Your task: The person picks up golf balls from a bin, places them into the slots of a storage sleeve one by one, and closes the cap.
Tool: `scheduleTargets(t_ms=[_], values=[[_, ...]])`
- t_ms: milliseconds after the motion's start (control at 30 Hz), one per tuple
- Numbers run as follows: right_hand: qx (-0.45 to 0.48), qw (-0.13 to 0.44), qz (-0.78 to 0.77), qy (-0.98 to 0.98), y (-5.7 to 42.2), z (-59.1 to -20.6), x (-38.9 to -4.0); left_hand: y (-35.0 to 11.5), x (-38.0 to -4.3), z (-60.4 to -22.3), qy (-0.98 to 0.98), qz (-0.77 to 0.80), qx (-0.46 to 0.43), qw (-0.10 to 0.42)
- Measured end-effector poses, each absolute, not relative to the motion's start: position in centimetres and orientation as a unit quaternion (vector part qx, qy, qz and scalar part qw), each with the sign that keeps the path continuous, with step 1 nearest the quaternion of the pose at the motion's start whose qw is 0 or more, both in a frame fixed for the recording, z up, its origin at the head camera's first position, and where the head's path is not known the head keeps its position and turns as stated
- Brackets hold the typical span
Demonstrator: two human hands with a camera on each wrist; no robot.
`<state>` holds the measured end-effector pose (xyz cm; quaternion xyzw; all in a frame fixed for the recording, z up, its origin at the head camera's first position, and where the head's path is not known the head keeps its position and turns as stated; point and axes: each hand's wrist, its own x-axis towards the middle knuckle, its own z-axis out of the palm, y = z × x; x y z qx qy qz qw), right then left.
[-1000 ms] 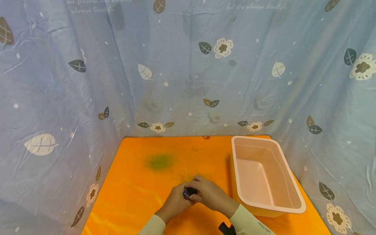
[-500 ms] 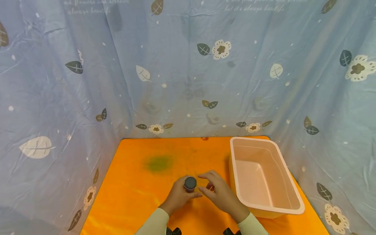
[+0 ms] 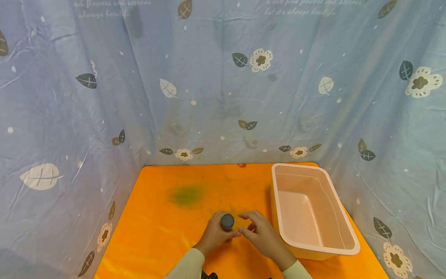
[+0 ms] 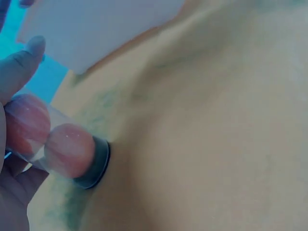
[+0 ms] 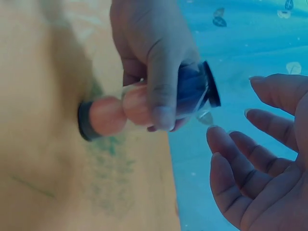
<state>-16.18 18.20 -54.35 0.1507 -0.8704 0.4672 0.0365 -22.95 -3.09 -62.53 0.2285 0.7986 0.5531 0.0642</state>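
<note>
My left hand grips a clear tube with dark end caps, its upper cap facing up in the head view. Reddish balls show through the lower part of the tube in the right wrist view, and something dark blue fills the upper part. Whether the lower cap touches the table cannot be told. My right hand hovers just right of the tube, apart from it. Its fingers are loosely bent and hold nothing.
A pale pink plastic tub stands on the right side of the orange-covered table. Blue curtains with leaf and flower prints enclose the back and both sides. A green stain marks the cover left of centre.
A second ago both hands were on the tilted tube. The right hand has since let go and moved right. The tube now stands more upright in the left hand.
</note>
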Motion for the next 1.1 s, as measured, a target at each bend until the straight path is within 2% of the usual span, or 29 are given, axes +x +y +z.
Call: scheduleTargets(t_ms=[167,367,467,633,833,1100], values=[[0.129,0.019,0.498,-0.858,17.4,-55.1,-16.4,-3.3,-22.4,-63.5,0.777,0.584,0.213,0.102],[0.052,-0.055,0.600,-0.796,15.8,-56.4,-17.0,-4.2,-21.3,-62.7,0.709,0.649,0.179,0.210],[0.015,-0.081,0.636,-0.767,15.0,-56.9,-17.1,-4.7,-20.9,-62.0,0.676,0.682,0.144,0.239],[-0.024,-0.091,0.666,-0.740,14.1,-57.9,-17.5,-4.8,-20.5,-61.3,0.684,0.690,0.080,0.222],[-0.040,-0.106,0.720,-0.685,14.1,-59.4,-17.9,-4.3,-20.6,-62.0,0.695,0.689,0.059,0.196],[-0.061,-0.110,0.744,-0.656,14.3,-59.5,-18.2,-3.5,-21.4,-62.0,0.674,0.709,0.041,0.203]])
